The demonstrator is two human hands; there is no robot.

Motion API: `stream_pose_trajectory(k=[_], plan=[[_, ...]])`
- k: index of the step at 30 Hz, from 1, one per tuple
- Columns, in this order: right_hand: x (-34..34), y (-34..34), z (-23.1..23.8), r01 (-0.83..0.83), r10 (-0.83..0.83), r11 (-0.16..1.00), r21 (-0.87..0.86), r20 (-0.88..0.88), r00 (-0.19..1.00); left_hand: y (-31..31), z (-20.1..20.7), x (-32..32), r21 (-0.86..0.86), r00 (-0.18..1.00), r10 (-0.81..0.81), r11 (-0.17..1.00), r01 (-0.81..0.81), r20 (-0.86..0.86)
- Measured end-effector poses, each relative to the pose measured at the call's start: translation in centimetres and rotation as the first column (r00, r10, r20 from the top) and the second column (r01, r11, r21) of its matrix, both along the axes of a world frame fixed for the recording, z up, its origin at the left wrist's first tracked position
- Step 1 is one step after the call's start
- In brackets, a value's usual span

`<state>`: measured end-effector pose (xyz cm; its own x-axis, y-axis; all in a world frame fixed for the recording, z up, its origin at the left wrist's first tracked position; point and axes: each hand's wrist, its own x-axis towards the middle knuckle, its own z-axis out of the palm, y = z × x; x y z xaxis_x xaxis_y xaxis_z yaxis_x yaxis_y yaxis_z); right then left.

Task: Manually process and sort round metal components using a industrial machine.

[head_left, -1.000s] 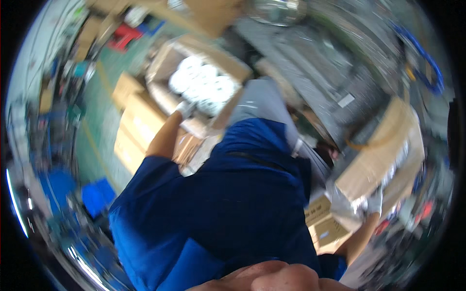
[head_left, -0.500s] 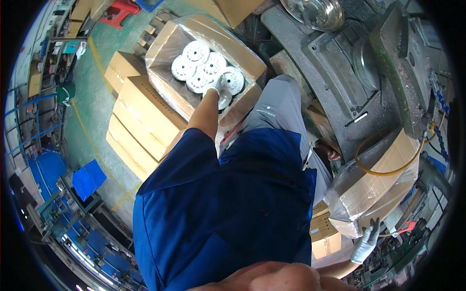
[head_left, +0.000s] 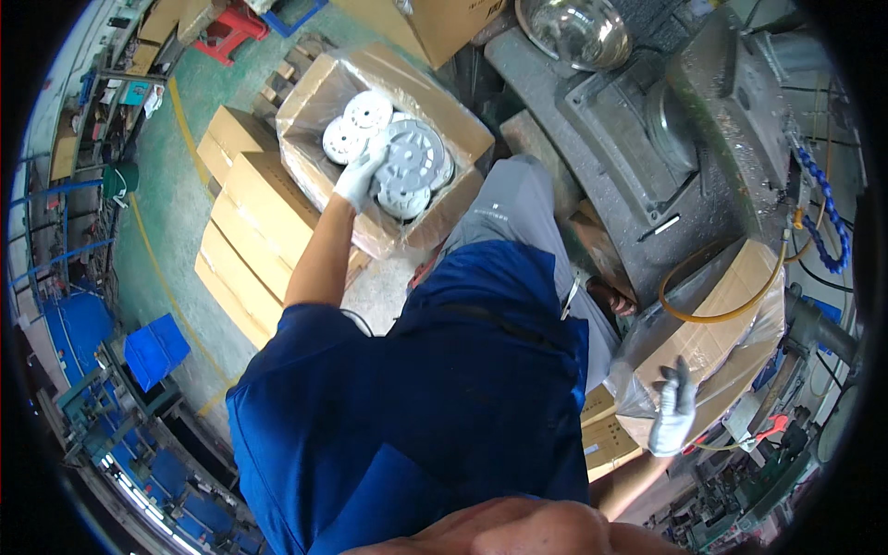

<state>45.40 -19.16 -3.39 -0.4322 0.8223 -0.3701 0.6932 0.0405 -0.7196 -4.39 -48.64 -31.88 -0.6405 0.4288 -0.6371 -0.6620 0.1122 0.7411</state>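
My left hand [head_left: 362, 176], in a white glove, grips the near left edge of a large round grey-white metal disc [head_left: 414, 155] with raised ribs and holes. The disc is held above several similar white discs [head_left: 368, 110] in a plastic-lined carton [head_left: 462, 131]. It hides part of the pile beneath it. Far to the right, my right hand [head_left: 673, 418], gloved with dark fingertips, has its fingers stretched out and holds nothing. It is over the near end of a second plastic-lined carton [head_left: 696, 359], whose inside mostly cannot be seen.
A heavy metal machine [head_left: 638, 139] stands at the upper right, with a shiny metal bowl [head_left: 578, 32] on it. A yellow hose [head_left: 712, 317] loops over the right carton. Closed cartons [head_left: 254, 217] stand left of the open one. A blue bin [head_left: 157, 351] is farther left.
My left hand has come from among the discs to the left and holds a disc above the pile. My right hand has moved up and a little left over the second carton.
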Motion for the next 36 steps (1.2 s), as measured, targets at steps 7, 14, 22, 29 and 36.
stream_pose_trajectory(k=[7, 14, 22, 29, 36], plan=[[-12.3, -1.9, -11.0, -0.450, -0.105, 0.591, -0.669, -0.617, 0.780, 12.5, 17.3, 5.3, 0.337, 0.751, -0.495, 0.684, 0.647, -0.437], [-14.4, 1.4, -4.5, -0.365, -0.484, 0.714, -0.597, -0.798, 0.358, 22.9, 28.8, 11.1, -0.209, -0.106, -0.288, 0.356, 0.911, -0.952], [-13.9, 2.6, -3.8, 0.229, -0.085, 0.973, 0.024, -0.887, 0.454, 28.3, 27.8, 19.9, 0.107, 0.544, -0.436, 0.702, 0.704, -0.717], [-8.6, 1.5, -5.1, 0.043, -0.022, 0.999, 0.013, -0.691, 0.723, 35.5, 28.4, 10.7, 0.101, 0.498, -0.220, 0.836, 0.539, -0.839], [-1.8, -1.7, -12.2, 0.058, -0.071, 0.997, -0.041, -0.560, 0.825, 46.4, 29.3, 5.0, -0.166, 0.357, -0.376, 0.851, 0.498, -0.855]])
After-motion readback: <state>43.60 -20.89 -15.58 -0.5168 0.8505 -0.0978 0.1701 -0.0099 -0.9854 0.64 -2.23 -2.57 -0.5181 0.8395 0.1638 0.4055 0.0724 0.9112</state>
